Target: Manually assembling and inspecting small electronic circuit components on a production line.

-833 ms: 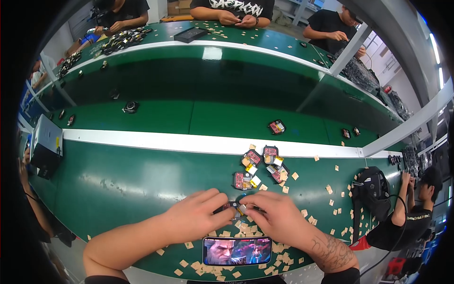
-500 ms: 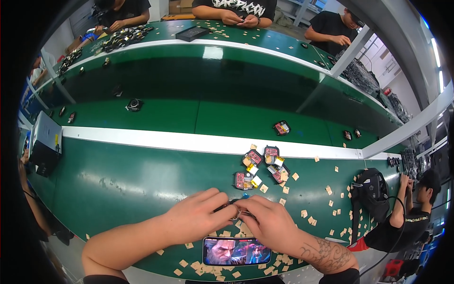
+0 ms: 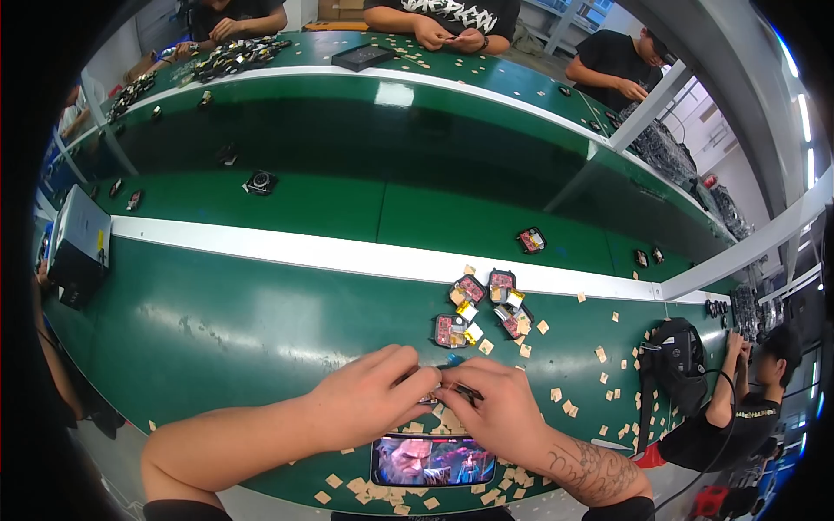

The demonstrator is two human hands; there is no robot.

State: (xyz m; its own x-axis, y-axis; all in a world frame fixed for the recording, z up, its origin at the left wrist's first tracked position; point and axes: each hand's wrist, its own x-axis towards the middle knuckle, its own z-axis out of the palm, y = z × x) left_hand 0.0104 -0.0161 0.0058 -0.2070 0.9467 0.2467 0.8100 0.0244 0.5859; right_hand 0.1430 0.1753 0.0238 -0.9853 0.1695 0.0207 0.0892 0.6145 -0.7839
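Note:
My left hand [image 3: 382, 388] and my right hand [image 3: 493, 401] meet over the near part of the green table. The fingertips of both are closed around a small dark object [image 3: 427, 398], mostly hidden by the fingers. A thin dark piece [image 3: 469, 393] shows under my right fingers; its kind is unclear. Just beyond the hands lies a group of opened black cases with red circuit boards, such as the nearest case [image 3: 451, 331], with a silver-and-yellow battery pack [image 3: 473, 333] beside it. A phone [image 3: 433, 461] playing a video lies below my hands among beige square pieces [image 3: 373, 491].
A white rail [image 3: 287, 248] separates the table from a green strip carrying a red-board case [image 3: 531, 240] and a round-faced black unit [image 3: 261, 181]. At the right lies a black bag [image 3: 678, 365]; at the left stands a grey box [image 3: 80, 247]. Co-workers sit around.
The view has shifted slightly. My hands stay together at the same spot, with small finger movements; more of the thin dark piece shows under my right fingers.

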